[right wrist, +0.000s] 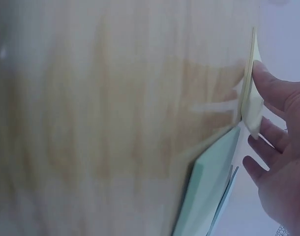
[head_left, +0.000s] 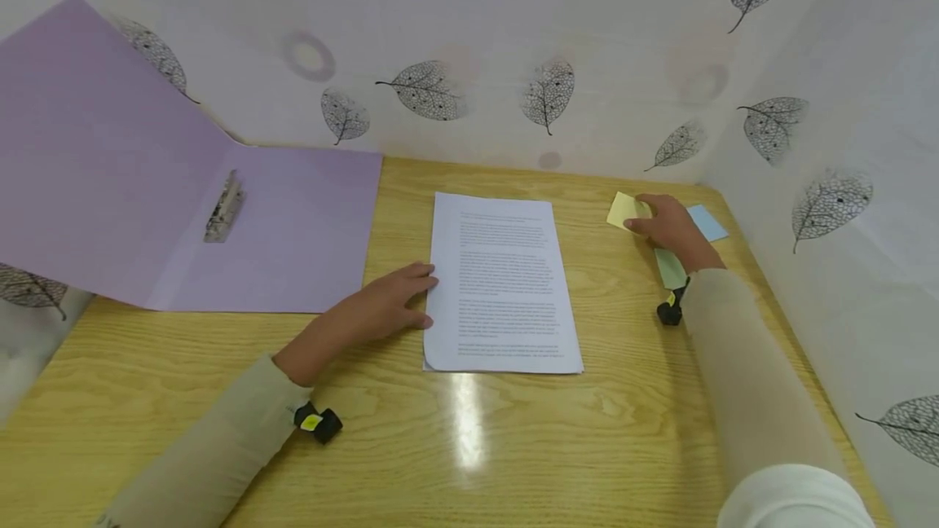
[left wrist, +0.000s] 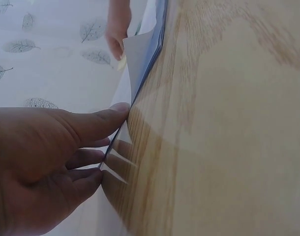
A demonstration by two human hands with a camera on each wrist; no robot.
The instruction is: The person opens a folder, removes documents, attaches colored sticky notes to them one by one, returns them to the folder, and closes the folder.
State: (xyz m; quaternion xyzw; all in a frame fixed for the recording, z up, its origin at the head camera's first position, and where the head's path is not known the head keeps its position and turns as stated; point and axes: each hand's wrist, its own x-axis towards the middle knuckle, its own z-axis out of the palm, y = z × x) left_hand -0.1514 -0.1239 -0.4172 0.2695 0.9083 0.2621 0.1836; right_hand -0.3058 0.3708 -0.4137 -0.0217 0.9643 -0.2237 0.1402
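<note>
A stack of printed paper (head_left: 506,283) lies in the middle of the wooden table. My left hand (head_left: 385,300) rests at its left edge, fingertips against the sheets and thumb lower down. In the left wrist view, a corner of the top sheet (left wrist: 137,59) curls up beyond the thumb. Far to the right, my right hand (head_left: 671,226) has thumb and index finger at a yellow sticky note pad (head_left: 620,210). The right wrist view shows them pinching the yellow top note (right wrist: 253,105), its lower end bent away from the pad.
A green sticky note pad (head_left: 669,269) and a blue one (head_left: 707,222) lie beside the right hand, partly covered by it. On the left is an open purple folder (head_left: 308,226) with a metal clip (head_left: 223,209). Leaf-patterned cloth (head_left: 484,39) stands behind the table and along its right side.
</note>
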